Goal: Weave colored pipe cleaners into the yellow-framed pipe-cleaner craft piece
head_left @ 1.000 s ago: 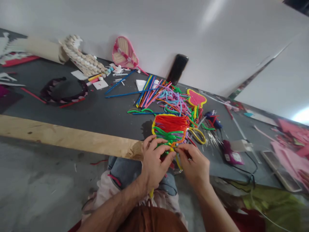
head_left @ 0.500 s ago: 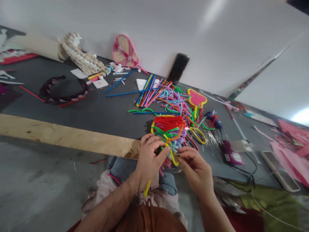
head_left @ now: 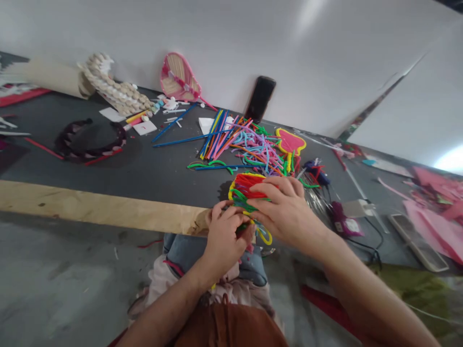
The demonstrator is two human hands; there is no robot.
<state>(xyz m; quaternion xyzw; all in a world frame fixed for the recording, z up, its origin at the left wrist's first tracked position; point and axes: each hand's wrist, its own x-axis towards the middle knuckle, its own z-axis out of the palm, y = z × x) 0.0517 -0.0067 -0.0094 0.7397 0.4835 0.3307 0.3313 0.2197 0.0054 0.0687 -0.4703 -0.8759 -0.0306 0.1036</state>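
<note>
A pipe-cleaner craft piece (head_left: pixel 248 182) with a yellow edge, a red upper band and green strands lies at the table's front edge. My left hand (head_left: pixel 226 236) is closed on its lower left side, fingers curled round it. Over its right part bends my right hand (head_left: pixel 285 207), fingertips pressed on the green and yellow strands near the middle. A yellow pipe-cleaner loop (head_left: pixel 265 236) sticks out below the hands. The right hand hides the purple and orange strands, and what lies between its fingertips is too small to make out.
Behind the piece lies a heap of loose pipe cleaners (head_left: pixel 256 147). A phone (head_left: pixel 261 98) leans on the wall, near a pink fan-shaped piece (head_left: pixel 180 78). A dark headband (head_left: pixel 90 140) lies left; a glue gun (head_left: pixel 316 173) and cable (head_left: pixel 376 241) are right.
My right hand has moved up and left from beside the yellow loop onto the craft piece, covering its right part. My left hand stays on the lower left side.
</note>
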